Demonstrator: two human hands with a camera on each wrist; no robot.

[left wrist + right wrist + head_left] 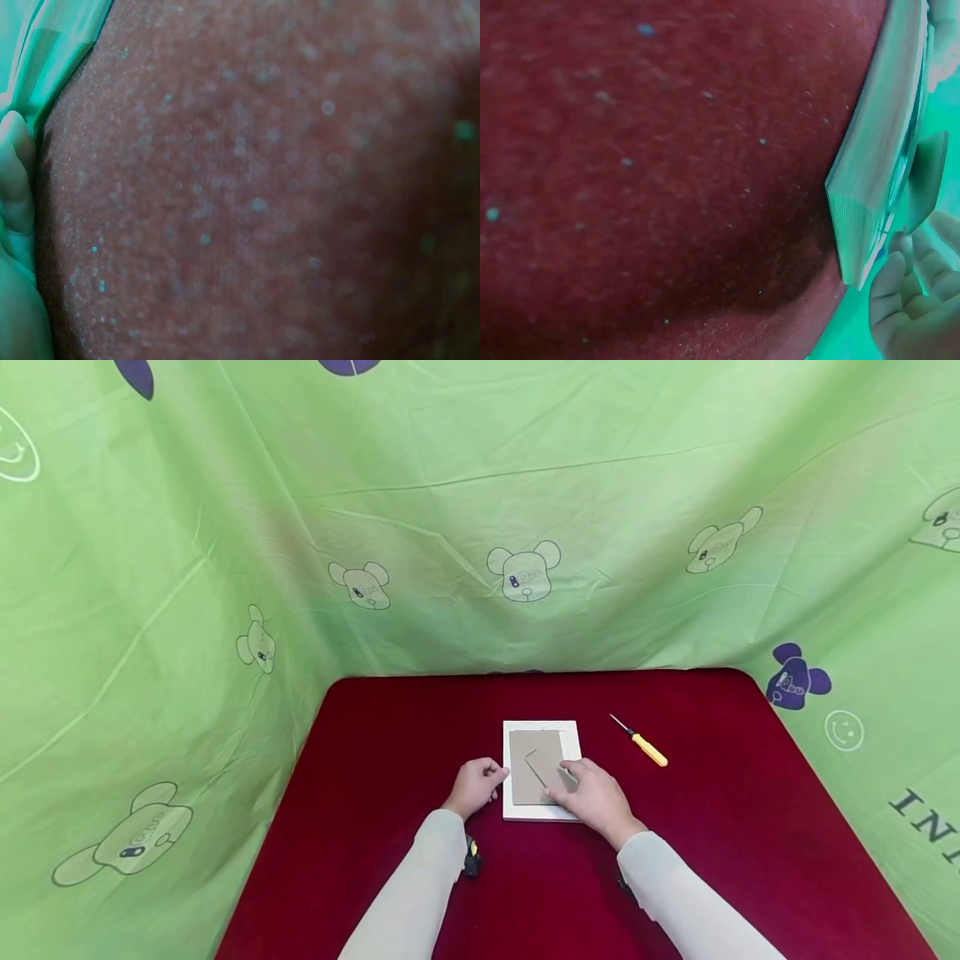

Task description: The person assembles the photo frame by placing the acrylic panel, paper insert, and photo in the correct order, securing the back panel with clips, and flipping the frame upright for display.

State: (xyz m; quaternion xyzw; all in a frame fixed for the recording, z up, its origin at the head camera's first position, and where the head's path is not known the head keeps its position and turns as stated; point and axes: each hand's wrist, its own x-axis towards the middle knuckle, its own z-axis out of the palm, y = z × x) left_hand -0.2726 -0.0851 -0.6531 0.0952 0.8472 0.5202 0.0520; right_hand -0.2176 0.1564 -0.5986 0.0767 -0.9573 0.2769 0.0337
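Observation:
A white picture frame (572, 742) lies face down on the red table, its grey-brown backing board (525, 789) facing up. A hinged stand flap (550, 767) on the board is tilted up, as the right wrist view shows too. My right hand (597, 795) holds the free end of this flap between thumb and fingers. At the frame's left edge my left hand (475, 785) has its fingers curled and grips the rim with the thumb. Only part of that hand (15, 187) appears in the left wrist view, beside the frame's edge (56, 52).
A screwdriver (648, 749) with a yellow handle lies to the right of the frame. The red tablecloth (390, 735) covers the table. Green printed fabric (450, 635) hangs behind the table and along both sides.

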